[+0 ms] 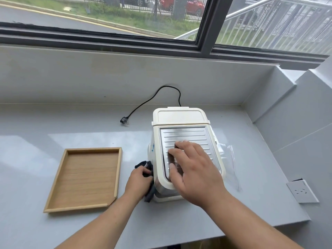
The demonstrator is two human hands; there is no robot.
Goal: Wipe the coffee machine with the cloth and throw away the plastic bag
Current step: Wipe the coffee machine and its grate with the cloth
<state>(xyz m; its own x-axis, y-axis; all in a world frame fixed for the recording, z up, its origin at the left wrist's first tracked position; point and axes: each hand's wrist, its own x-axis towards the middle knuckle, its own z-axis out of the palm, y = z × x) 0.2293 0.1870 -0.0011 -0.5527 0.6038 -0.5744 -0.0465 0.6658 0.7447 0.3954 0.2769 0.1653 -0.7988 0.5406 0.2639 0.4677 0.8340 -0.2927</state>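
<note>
A cream coffee machine with a ribbed metal top plate stands on the grey counter. My right hand lies flat on that top plate, fingers spread. My left hand grips a dark cloth and holds it against the machine's left side. A clear plastic bag lies on the counter just right of the machine, partly hidden behind it.
An empty wooden tray sits left of the machine. The machine's black cord and plug lie unplugged behind it. A wall socket plate is on the right wall. The counter's front edge runs near my forearms.
</note>
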